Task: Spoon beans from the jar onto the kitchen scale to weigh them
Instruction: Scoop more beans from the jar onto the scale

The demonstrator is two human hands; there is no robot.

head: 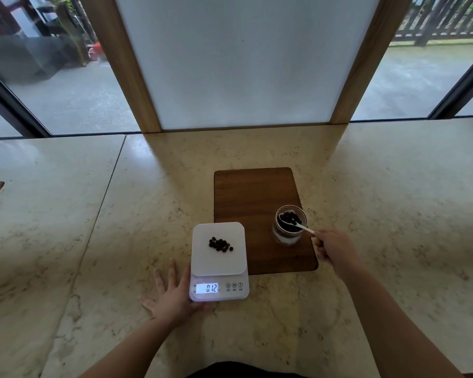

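Left hand [172, 296] lies flat and open on the bench [393, 214], fingers spread, its thumb side against the scale [219, 268] by the display, probably to stop the light plastic body sliding; it grips nothing. Right hand [335, 248] pinches the tip of a thin white spoon [298, 225], bowl loaded with dark beans at the mouth of the glass jar [289, 227], which sits at the near right of the wooden board [254, 192]. A small bean pile [220, 244] rests mid-platform on the smooth white scale, just left of the board's near edge; display lit.
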